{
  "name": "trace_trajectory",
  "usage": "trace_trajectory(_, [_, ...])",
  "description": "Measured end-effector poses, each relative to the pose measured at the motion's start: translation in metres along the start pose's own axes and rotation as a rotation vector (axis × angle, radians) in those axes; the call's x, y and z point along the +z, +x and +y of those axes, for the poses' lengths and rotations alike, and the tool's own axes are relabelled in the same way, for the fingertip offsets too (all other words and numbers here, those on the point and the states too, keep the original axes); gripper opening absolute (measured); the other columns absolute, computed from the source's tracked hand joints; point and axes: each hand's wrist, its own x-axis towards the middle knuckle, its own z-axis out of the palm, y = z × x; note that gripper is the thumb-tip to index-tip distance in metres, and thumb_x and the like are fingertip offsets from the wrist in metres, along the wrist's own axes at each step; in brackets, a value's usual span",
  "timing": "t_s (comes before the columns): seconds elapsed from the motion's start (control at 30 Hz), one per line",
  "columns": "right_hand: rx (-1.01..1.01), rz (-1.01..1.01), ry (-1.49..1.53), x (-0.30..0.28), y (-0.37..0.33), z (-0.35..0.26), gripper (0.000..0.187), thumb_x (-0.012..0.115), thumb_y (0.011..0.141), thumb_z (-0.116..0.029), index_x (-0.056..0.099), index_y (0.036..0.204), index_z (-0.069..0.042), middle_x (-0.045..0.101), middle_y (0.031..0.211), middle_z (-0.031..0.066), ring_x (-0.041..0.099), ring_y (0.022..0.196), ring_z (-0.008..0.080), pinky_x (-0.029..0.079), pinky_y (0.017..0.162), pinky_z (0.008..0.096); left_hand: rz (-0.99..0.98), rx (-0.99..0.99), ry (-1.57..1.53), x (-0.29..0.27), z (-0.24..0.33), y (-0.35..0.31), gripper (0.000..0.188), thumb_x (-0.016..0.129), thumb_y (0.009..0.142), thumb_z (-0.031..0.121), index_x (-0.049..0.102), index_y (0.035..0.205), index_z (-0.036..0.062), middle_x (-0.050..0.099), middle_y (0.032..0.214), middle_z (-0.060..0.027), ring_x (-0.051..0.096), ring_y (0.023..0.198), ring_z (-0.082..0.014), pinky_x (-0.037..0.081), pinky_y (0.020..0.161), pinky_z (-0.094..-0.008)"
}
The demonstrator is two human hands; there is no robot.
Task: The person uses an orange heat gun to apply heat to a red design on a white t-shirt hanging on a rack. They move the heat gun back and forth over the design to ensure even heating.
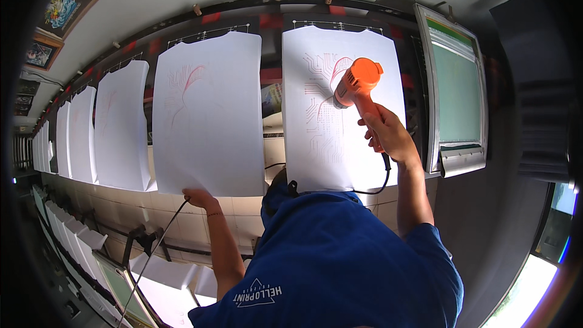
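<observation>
My right hand [388,135] is wrapped round the handle of an orange heat gun [364,76]. Its nozzle points down and to the left, close over a white shirt [313,167] laid flat on a board. Red line artwork is printed on that shirt, partly hidden by the heat gun. Down at the left, my left hand [200,198] is closed on a thin black cable [164,234], beside the near edge of a second white shirt [206,140] with a fainter red print. Another black cord [387,170] runs from the heat gun's handle toward my body.
More white shirts [121,127] lie on boards in a row stretching left. To the right of the printed shirt leans a framed printing screen [455,85] with green mesh. A dark rail [267,5] runs along the back. Behind me at lower left stand more white-covered boards [73,225].
</observation>
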Motion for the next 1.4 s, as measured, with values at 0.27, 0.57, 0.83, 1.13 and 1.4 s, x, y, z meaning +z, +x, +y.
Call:
trace_trajectory(0.27, [0.045,-0.162,-0.015,0.007,-0.023,0.002,0.04,0.052,0.094,-0.03,0.054,0.118,0.002,0.062,0.086,0.0055,0.054,0.056,0.0061,0.045,0.044,0.0203,0.083,0.019,0.087,-0.001,0.015,-0.017,0.05,0.043,0.094,0.041,0.05,0.106,-0.0061,0.059,0.105,-0.0168,0.057,0.09,-0.0296,0.048,0.081,-0.0431])
trace_trajectory(0.57, [0.09,-0.182,-0.014,0.033,-0.043,-0.01,0.04,0.053,0.095,-0.026,0.053,0.121,0.004,0.063,0.092,0.0064,0.056,0.064,0.0068,0.048,0.05,0.0213,0.045,0.016,0.138,0.002,0.021,-0.027,0.054,0.04,0.096,0.043,0.045,0.115,-0.0075,0.055,0.115,-0.0199,0.058,0.098,-0.0304,0.05,0.085,-0.0419])
trace_trajectory(0.83, [0.05,-0.164,-0.014,0.059,-0.04,-0.007,0.041,0.052,0.096,-0.026,0.051,0.124,0.004,0.063,0.091,0.0055,0.055,0.063,0.0061,0.047,0.051,0.0203,0.033,0.035,0.149,0.003,0.026,-0.033,0.054,0.039,0.096,0.042,0.046,0.114,-0.008,0.056,0.115,-0.0192,0.059,0.097,-0.0291,0.05,0.085,-0.0411])
trace_trajectory(1.13, [0.102,-0.203,-0.037,0.06,-0.072,0.005,0.038,0.052,0.094,-0.027,0.054,0.12,0.001,0.058,0.075,0.0035,0.052,0.054,0.0066,0.044,0.048,0.0205,-0.026,0.03,0.127,0.0,0.025,-0.03,0.052,0.04,0.095,0.042,0.045,0.112,-0.0071,0.056,0.113,-0.0181,0.059,0.096,-0.0289,0.051,0.082,-0.0414])
trace_trajectory(1.4, [0.175,-0.287,-0.02,0.059,-0.094,0.009,0.04,0.052,0.095,-0.025,0.052,0.124,0.003,0.06,0.078,0.0034,0.052,0.055,0.0056,0.044,0.046,0.019,-0.052,0.096,0.096,-0.003,0.017,-0.023,0.052,0.04,0.096,0.042,0.043,0.115,-0.0063,0.056,0.114,-0.0209,0.06,0.094,-0.03,0.052,0.082,-0.0405])
